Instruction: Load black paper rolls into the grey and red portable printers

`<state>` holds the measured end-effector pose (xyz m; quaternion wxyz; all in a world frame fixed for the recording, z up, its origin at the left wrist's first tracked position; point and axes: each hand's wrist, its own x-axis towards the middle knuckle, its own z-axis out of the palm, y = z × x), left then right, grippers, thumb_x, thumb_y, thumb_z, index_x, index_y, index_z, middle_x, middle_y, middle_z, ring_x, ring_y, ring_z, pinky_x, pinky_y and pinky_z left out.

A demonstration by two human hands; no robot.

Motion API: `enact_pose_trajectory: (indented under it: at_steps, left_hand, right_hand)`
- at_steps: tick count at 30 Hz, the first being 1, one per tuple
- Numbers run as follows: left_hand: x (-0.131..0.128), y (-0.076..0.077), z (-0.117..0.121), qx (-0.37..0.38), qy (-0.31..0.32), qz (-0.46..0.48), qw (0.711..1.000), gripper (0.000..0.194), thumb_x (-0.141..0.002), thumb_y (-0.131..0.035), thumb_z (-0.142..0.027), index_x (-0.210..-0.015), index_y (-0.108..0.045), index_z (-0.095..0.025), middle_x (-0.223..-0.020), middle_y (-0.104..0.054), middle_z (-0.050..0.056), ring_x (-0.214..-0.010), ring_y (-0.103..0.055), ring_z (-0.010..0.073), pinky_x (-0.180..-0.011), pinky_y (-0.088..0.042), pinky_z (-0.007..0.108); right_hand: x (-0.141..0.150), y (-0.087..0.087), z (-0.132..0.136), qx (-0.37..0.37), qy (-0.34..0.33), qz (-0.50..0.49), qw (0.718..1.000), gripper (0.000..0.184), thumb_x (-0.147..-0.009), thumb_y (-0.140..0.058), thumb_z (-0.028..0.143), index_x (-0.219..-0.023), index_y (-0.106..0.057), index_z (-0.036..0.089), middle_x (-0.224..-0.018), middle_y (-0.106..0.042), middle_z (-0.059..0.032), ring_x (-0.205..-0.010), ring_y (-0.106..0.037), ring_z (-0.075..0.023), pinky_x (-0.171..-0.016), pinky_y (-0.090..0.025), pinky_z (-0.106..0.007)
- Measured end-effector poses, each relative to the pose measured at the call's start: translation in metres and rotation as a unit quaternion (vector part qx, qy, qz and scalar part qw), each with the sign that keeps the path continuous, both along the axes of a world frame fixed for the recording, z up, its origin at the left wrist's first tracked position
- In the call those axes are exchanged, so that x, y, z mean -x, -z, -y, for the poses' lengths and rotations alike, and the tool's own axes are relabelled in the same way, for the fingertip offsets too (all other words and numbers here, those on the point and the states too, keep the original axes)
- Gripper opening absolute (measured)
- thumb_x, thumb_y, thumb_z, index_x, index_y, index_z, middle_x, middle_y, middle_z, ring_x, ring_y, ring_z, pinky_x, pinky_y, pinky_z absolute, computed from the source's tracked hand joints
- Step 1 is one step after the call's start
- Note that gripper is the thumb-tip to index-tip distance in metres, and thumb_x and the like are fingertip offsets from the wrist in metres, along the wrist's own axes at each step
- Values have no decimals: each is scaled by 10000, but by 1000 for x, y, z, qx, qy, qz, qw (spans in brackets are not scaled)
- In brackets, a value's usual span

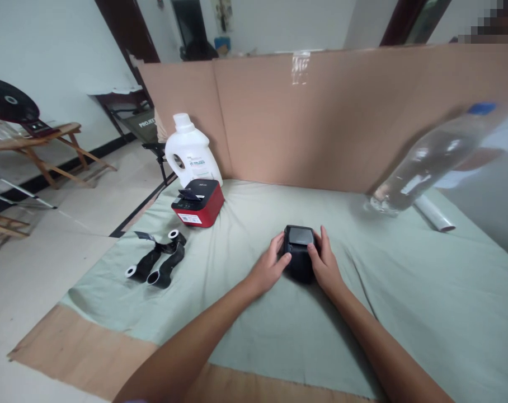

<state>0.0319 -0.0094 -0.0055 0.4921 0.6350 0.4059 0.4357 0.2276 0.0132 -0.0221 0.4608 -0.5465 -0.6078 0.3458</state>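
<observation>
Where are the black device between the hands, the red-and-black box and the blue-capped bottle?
Black device [299, 259], head view: on its dark front.
Red-and-black box [211, 206], head view: on its red side.
Blue-capped bottle [432, 154], head view: mid-length on its clear body.

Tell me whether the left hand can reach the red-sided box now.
Probably yes: just green cloth lies between the left hand and the red-sided box, though that hand is holding the black device.
</observation>
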Motion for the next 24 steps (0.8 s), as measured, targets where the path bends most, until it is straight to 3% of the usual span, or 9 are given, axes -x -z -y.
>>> enact_pose_trajectory:
  at_steps: [9,16,24]
  left_hand:
    - [9,-3,-10,58,4,66,996,580,-1001,-508,-504,-1486,-410,-201,-1661,-344,175,-1545,-341,250,-1287,-269,471]
    - [13,0,-11,107,-30,122,986,519,-1006,-481,-561,-1390,-470,-212,-1615,-419,200,-1487,-439,313,-1130,-456,481]
    - [9,-3,-16,36,-17,86,995,505,-1007,-523,-522,-1404,-497,-211,-1599,-453,169,-1504,-414,295,-1213,-366,472]
  right_hand:
    - [3,-4,3,-5,-7,37,999,882,-975,-413,702,-1645,-231,158,-1653,-356,-192,-1537,-352,-305,-1263,-247,-560]
    - [3,-4,4,-12,-9,53,998,831,-999,-370,672,-1639,-243,158,-1659,-350,-183,-1542,-341,-299,-1264,-258,-539]
    - [3,2,0,-24,-6,26,999,843,-978,-406,697,-1627,-292,172,-1636,-393,-181,-1517,-380,-331,-1255,-257,-581]
